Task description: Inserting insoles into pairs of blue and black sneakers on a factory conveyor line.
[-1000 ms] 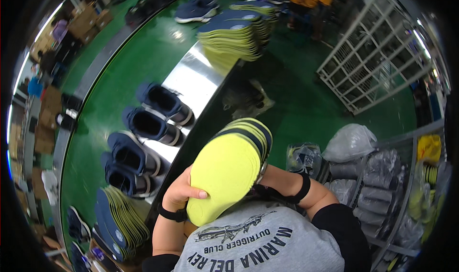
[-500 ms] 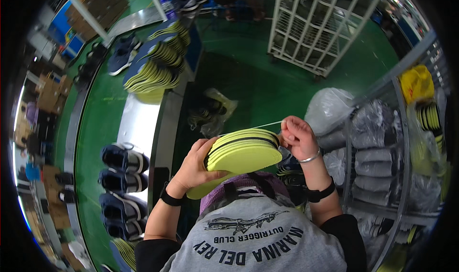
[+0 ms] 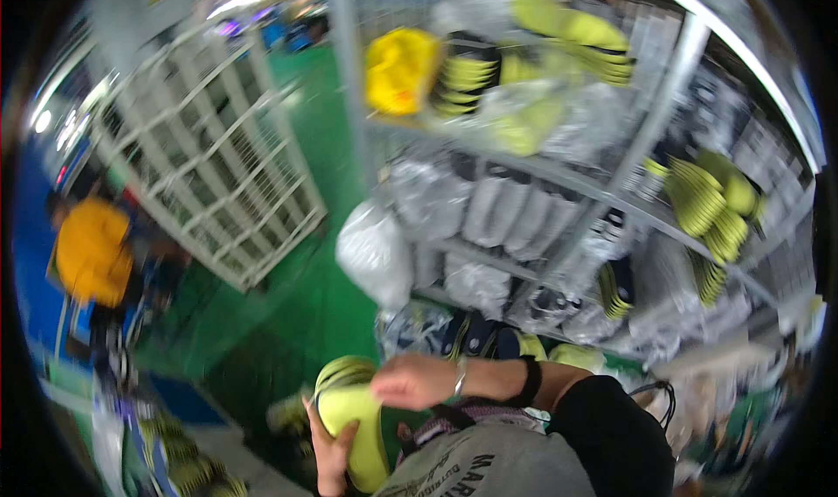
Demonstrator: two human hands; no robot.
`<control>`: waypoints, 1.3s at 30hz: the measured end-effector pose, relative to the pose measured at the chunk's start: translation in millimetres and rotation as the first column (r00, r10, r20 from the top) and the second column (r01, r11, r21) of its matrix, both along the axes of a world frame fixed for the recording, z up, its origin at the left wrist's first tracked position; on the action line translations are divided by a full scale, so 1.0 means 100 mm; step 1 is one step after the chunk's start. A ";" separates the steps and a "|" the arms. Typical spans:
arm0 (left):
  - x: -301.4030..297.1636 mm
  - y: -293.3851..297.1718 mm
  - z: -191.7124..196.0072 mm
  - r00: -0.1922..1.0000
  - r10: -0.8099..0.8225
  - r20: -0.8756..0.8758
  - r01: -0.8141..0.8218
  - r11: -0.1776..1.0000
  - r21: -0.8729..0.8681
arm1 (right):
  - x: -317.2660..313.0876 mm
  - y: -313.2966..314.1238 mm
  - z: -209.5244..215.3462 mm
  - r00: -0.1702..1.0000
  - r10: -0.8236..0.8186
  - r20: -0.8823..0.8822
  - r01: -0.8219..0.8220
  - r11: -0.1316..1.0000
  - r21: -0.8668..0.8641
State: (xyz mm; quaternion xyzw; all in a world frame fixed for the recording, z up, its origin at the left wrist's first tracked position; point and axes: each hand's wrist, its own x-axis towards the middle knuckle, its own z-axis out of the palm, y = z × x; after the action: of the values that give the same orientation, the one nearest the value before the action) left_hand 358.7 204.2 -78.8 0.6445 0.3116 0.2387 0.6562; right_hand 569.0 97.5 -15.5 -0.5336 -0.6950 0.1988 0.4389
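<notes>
A stack of yellow-green insoles (image 3: 349, 410) is pressed against my grey shirt at the bottom of the view. My left hand (image 3: 330, 455) holds the stack from below, fingers wrapped on its lower side. My right hand (image 3: 410, 380) reaches across from the right and rests on the top edge of the stack; a bracelet and a black wristband sit on that forearm. Whether its fingers pinch anything is blurred.
A metal shelving rack (image 3: 628, 183) stands ahead with bagged grey parts and piles of yellow-green insoles (image 3: 707, 200). A white wire cage trolley (image 3: 218, 174) stands left on the green floor. A person in an orange top (image 3: 87, 248) is at far left.
The view has swung from the table with shoes toward the shelving rack. The insole stack stayed in my hands, now lower and closer to my chest.
</notes>
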 end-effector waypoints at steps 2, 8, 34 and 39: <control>0.11 0.05 0.06 0.994 -0.112 -0.003 0.110 0.978 -0.179 | -0.15 0.02 -0.04 0.970 -0.079 0.228 0.039 0.984 0.176; 0.45 0.24 0.15 0.907 -0.418 -0.045 0.366 0.837 -0.408 | -0.05 0.02 -0.19 0.930 -0.341 0.139 0.351 0.934 -0.058; 0.80 0.66 0.00 0.838 -0.422 0.347 0.532 0.485 -0.694 | -0.55 0.03 -0.48 0.661 -0.751 0.001 0.749 0.659 -0.062; 0.79 0.49 0.60 0.922 -0.178 0.344 0.337 0.806 -0.486 | -0.76 0.10 -0.52 0.354 -0.656 -0.666 0.519 0.731 -0.444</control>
State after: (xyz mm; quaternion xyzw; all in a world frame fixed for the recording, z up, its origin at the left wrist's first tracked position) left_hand 437.9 253.6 -19.2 0.4310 0.1775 0.1390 0.8737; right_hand 492.6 107.8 -67.7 -0.6331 -0.1691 0.2949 0.6955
